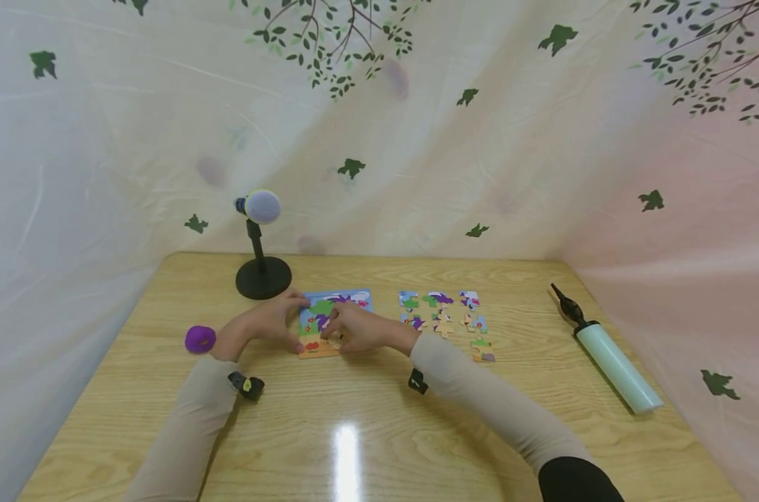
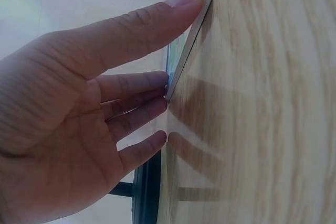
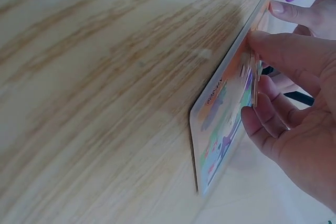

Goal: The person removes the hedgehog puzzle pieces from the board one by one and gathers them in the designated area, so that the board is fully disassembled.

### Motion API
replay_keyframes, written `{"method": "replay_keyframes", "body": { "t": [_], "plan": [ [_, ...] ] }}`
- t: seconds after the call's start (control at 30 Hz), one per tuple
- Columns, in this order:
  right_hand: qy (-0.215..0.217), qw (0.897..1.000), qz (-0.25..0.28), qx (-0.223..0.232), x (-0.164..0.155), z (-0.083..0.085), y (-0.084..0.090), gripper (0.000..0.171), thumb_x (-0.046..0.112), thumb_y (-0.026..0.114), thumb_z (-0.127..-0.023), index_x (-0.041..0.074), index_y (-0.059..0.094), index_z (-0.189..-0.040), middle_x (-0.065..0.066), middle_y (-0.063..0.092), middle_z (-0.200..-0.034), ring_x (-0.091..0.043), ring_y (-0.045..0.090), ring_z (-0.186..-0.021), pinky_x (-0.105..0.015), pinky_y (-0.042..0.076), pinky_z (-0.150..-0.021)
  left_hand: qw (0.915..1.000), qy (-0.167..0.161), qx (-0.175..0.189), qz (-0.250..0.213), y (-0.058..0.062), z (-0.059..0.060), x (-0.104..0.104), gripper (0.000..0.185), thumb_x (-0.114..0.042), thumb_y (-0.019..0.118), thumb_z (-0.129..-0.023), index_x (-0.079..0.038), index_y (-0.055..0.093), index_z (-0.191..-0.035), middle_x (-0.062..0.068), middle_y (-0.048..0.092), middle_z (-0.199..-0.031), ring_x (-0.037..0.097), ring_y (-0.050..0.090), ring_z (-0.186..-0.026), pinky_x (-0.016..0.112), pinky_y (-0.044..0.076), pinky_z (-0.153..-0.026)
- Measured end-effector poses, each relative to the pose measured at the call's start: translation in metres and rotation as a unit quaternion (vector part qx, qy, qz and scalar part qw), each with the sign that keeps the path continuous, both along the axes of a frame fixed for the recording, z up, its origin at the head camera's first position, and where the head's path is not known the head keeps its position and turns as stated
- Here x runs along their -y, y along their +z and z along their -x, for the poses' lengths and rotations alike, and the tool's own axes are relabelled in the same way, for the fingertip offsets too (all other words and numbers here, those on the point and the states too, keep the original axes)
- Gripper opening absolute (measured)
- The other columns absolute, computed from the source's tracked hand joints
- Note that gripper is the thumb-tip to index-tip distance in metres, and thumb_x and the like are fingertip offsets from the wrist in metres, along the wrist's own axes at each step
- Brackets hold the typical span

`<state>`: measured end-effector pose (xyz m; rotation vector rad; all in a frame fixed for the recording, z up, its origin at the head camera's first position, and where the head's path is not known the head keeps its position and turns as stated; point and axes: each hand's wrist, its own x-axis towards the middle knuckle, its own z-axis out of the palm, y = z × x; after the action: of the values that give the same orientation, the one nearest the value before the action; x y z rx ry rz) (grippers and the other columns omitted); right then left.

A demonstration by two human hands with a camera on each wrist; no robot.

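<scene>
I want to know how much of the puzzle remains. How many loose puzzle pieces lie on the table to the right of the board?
About 8 loose puzzle pieces: three in a far row, about four behind the right hand, one nearest the camera. Small ones may blur together.

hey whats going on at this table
A person is working on a small jigsaw puzzle board on a wooden table. The left hand steadies the board's edge with straight fingers, while the right hand pinches a puzzle piece over the board. More loose pieces lie to the right, not yet placed.
</scene>
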<state>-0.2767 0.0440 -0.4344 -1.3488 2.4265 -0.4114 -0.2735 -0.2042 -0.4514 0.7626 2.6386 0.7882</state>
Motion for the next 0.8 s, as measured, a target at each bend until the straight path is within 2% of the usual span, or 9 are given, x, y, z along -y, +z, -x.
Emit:
{"method": "replay_keyframes", "body": {
  "t": [0.37,0.8],
  "plan": [
    [-0.001,1.000,0.008,-0.004,-0.0009,-0.0007,0.0002,0.041,0.006,0.077,-0.084,0.009,0.073,-0.125,-0.009,0.064,-0.119,-0.017,0.047,-0.104,-0.023,0.039,-0.087,1.0000,-0.001,-0.001,-0.008,-0.0005,-0.0003,0.0006,0.091,-0.027,0.093,-0.070,0.007,0.050,-0.142,0.027,0.042,-0.145,0.046,0.041,-0.138,0.061,0.035,-0.118],
    [0.010,1.000,0.015,-0.009,-0.0032,-0.0029,0.0016,0.044,0.005,0.075,-0.083,0.009,0.072,-0.127,-0.010,0.065,-0.121,-0.018,0.049,-0.105,-0.026,0.040,-0.088,0.9999,-0.003,-0.010,-0.001,-0.0018,0.0003,0.0000,0.089,-0.028,0.093,-0.071,0.007,0.051,-0.141,0.026,0.043,-0.145,0.046,0.042,-0.137,0.061,0.036,-0.117]
  ]
}}
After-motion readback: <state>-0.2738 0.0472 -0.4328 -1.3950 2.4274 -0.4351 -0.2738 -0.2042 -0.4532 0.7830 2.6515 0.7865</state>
